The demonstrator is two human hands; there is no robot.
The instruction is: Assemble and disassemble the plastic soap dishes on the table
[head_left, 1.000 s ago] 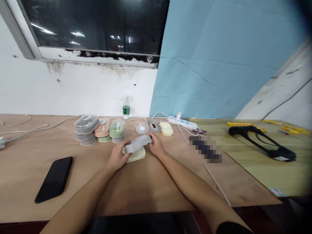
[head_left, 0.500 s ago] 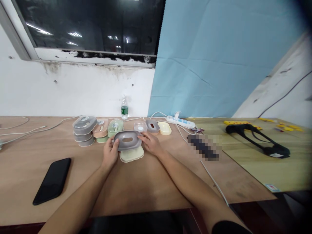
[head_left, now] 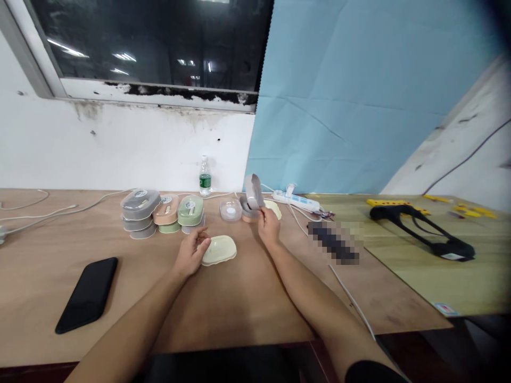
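Observation:
My right hand [head_left: 270, 227] pinches the lower edge of a grey soap-dish tray [head_left: 254, 191]. The tray stands tilted on edge over the shallow trays [head_left: 249, 217] at the back, one of which looks pinkish. My left hand [head_left: 191, 251] is half curled with fingers apart, at the left rim of a cream oval dish [head_left: 220, 250]; I cannot tell whether it touches. A clear lid [head_left: 230, 210] lies left of the raised tray. Behind my right hand, another cream dish [head_left: 274, 208] is partly covered.
Stacked grey boxes [head_left: 140, 205], a peach box [head_left: 166, 209] and a green box [head_left: 190, 210] stand back left. A bottle [head_left: 205, 178] is by the wall. Also here are a phone [head_left: 87, 295], a power strip [head_left: 296, 200], cables and a black strap-like object [head_left: 423, 231].
The grey tray both hands held above the cream dish is gone from there. My right hand has moved back and right, with a grey tray tilted up in it. The left has let go.

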